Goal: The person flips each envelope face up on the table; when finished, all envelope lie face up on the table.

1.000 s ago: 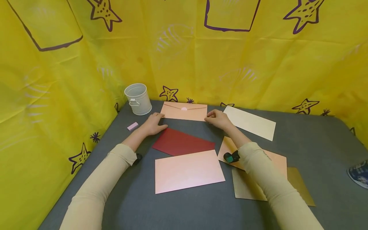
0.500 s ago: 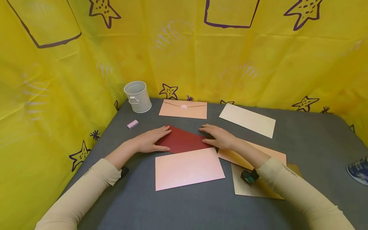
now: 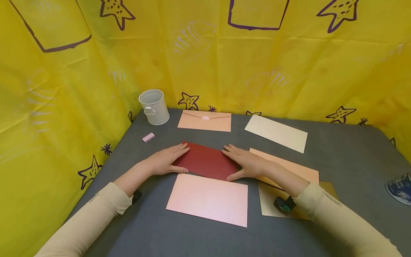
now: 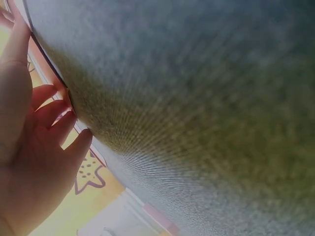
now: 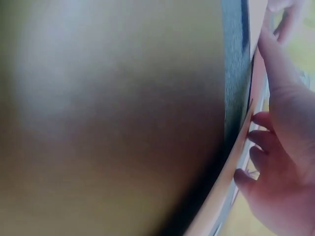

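Observation:
A dark red envelope [image 3: 207,161] lies flat on the grey table [image 3: 346,160], in the middle. My left hand [image 3: 167,161] rests on its left end with straight fingers, thumb along the near edge. My right hand [image 3: 245,162] rests the same way on its right end. In the left wrist view the left hand [image 4: 34,147] lies flat against the table. The right wrist view is blurred and shows the right hand [image 5: 283,147] against envelope edges.
A pink envelope [image 3: 208,200] lies just in front of the red one. At the back are a peach flap-up envelope [image 3: 204,121], a cream envelope [image 3: 276,133] and a white bucket [image 3: 154,107]. A pink eraser [image 3: 148,137] lies left. Peach [image 3: 298,170] and gold [image 3: 273,205] envelopes lie right.
Both hands left the peach envelope at the back and came down onto the ends of the red envelope. The red envelope has shifted and turned slightly, and the pink one has turned slightly.

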{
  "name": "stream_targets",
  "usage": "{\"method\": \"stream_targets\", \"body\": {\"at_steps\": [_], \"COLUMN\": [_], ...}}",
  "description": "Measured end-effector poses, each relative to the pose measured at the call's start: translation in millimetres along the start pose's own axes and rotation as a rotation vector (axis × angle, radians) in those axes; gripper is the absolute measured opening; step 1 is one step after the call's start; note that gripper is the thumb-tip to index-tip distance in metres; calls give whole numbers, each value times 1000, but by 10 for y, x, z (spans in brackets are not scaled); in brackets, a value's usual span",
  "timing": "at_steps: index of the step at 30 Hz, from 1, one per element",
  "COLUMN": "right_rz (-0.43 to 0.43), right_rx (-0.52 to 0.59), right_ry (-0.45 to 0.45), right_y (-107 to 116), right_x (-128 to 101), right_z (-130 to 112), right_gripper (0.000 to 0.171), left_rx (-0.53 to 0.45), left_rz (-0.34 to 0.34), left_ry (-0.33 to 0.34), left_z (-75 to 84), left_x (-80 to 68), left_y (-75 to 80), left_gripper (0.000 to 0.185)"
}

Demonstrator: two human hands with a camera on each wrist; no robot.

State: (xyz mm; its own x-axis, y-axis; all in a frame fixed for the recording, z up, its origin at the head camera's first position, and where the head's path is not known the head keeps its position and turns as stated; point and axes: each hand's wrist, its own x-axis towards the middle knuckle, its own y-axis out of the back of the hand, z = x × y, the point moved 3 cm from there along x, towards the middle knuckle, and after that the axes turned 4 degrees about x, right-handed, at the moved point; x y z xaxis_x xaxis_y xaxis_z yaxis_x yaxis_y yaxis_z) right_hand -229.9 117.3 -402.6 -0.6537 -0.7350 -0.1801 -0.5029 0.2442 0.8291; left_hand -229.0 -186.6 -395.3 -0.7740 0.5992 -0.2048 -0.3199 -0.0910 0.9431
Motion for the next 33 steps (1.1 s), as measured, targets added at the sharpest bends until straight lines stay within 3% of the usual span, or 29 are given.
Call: {"method": "stream_targets", "body": {"at_steps": [8,17,26,33], "right_rz": [-36,-26,-11,12], "right_rx": [-50,-46,-45,-57], "right_ry": [18,5,22,36], "right_y": [-69,-85,-84,-81], "right_x": [-102,-133,-136,-139], "right_z": [-84,-100,-99,-97], "right_gripper": [119,110,105,103], "left_rx": [65,106,179,145], "left_rz": [25,22,23,34], "left_ry": [11,7,-60,-65], "left_z": [69,68,59,26], "left_x": [-33,-23,-26,-30], "left_y": [-4,-18,-37,-27], "left_gripper": [87,89,82,83]}}
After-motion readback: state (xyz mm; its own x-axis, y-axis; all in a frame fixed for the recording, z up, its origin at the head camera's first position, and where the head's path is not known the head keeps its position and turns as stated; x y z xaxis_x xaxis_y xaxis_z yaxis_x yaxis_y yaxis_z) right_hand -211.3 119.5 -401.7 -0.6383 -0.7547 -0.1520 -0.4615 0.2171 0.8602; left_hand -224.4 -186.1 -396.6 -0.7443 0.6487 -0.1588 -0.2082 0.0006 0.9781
